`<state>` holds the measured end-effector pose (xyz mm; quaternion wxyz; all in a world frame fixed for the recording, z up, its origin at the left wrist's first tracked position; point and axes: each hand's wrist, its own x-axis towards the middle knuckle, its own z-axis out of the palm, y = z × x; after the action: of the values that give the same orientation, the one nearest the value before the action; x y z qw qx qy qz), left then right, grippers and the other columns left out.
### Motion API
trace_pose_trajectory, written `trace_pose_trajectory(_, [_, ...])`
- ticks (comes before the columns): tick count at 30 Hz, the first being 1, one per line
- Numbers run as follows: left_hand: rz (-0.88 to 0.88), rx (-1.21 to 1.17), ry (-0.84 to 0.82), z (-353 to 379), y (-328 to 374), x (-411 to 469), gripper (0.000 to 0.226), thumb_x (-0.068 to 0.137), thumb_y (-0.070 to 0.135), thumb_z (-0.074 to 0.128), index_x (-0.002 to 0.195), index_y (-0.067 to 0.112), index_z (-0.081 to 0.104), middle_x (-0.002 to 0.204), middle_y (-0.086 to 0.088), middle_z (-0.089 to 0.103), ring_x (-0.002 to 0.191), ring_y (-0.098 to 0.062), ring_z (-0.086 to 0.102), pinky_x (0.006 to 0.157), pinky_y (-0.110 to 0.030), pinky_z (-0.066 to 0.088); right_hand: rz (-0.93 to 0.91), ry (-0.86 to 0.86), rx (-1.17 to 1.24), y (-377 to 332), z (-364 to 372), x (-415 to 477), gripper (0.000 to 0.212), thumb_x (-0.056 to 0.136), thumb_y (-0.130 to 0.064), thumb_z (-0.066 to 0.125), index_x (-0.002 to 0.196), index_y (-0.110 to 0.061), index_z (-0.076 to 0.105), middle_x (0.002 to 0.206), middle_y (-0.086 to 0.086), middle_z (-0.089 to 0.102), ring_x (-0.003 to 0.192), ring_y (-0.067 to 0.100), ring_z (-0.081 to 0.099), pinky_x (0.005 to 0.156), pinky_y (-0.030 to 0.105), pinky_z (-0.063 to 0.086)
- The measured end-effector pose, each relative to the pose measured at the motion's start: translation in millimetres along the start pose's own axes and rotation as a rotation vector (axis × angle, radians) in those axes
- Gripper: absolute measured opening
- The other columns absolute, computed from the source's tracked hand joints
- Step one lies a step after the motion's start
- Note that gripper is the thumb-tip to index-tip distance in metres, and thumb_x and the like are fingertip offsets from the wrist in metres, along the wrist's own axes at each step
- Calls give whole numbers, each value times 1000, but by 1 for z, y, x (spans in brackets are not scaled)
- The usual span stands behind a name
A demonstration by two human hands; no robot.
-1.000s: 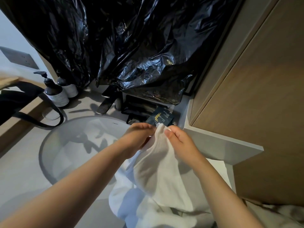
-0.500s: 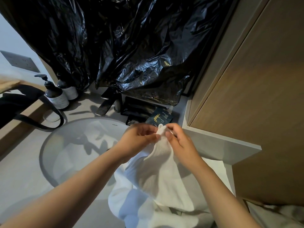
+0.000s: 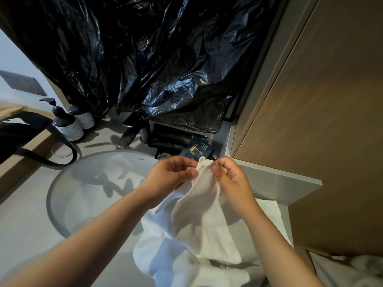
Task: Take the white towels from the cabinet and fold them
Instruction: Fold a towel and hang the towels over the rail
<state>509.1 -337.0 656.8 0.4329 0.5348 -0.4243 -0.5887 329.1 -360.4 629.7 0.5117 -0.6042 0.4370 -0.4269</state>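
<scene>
A black bag (image 3: pixel 20 131) at the left is cut off by the frame edge. At centre the left hand (image 3: pixel 174 175) pinches the bunched top corner of the white towel (image 3: pixel 199 214) between thumb and curled fingers; the right hand (image 3: pixel 230 177) pinches it just beside. The towel drapes down over the surface (image 3: pixel 24 224), its lower end cut off.

Your towel (image 3: pixel 199 214) ran off the near edge; its top corner sat partly hidden inside your left hand (image 3: pixel 174 175) and right hand (image 3: pixel 230 177). The sheet (image 3: pixel 145 59) covered the far bottle's (image 3: pixel 85 120) top. The packet's (image 3: pixel 196 150) small print was unreadable.
</scene>
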Motion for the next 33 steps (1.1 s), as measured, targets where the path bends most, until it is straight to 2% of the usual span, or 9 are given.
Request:
trace_pose_trajectory(6, [30,14,-9,3,3,0,16,88,-1,65,103,1,69,86,-8,72,69,-11,63,61,-17,49,80,0,54,-4,3,10,17,97,-4,56,90,-20,58,78,-15,64,73,0,57,67,16,43])
trace_pose_trajectory(10, [40,54,-12,0,3,-4,12,92,11,63,102,7,67,87,-7,67,73,-15,54,64,-22,44,114,-39,38,-8,2,11,23,98,-5,53,105,-25,64,101,-3,68,90,-3,63,78,12,47])
trace_pose_trajectory(13, [100,221,-16,-3,7,-14,23,89,34,67,96,12,65,82,2,66,71,-11,58,67,-25,47,109,0,22,-13,-3,13,21,99,-7,52,103,-24,65,98,-4,68,85,-5,62,78,12,46])
trace_pose_trajectory(17, [130,614,-117,-19,2,-30,50,68,70,63,79,22,68,77,3,65,71,-13,59,70,-31,47,63,111,11,-24,-12,14,20,100,-11,52,103,-24,67,90,-10,67,79,0,60,72,16,47])
trace_pose_trajectory(20, [167,746,-105,-29,-5,-32,53,76,65,64,68,13,59,68,5,55,62,-11,51,62,-31,42,29,183,4,-36,-20,14,20,100,-11,51,106,-22,67,77,-15,66,65,1,55,59,16,44])
trace_pose_trajectory(23, [229,753,-79,-33,-1,-35,41,83,54,66,64,19,56,64,16,52,61,-4,50,58,-21,39,-46,226,-22,-54,-27,14,20,100,-7,50,101,-21,65,57,-21,59,51,-4,50,51,9,38])
trace_pose_trajectory(27, [473,904,-89,-35,38,-36,59,75,75,51,63,17,52,64,4,51,62,-13,53,62,-34,47,-174,342,-98,-86,-37,12,21,99,-9,53,100,-26,66,84,-15,65,73,-9,56,70,10,44])
trace_pose_trajectory(31, [890,849,-49,-29,106,-28,44,88,49,58,57,22,42,60,6,42,59,-10,47,57,-27,39,-312,455,-134,-133,-54,10,21,101,-15,52,112,-24,67,106,-13,68,99,-3,61,85,11,45])
trace_pose_trajectory(33, [894,731,62,-25,130,-26,40,86,48,60,62,17,51,61,-3,49,58,-13,48,57,-34,40,-376,467,-171,-160,-64,10,22,100,-15,52,116,-22,67,112,-12,68,104,-5,60,89,11,44])
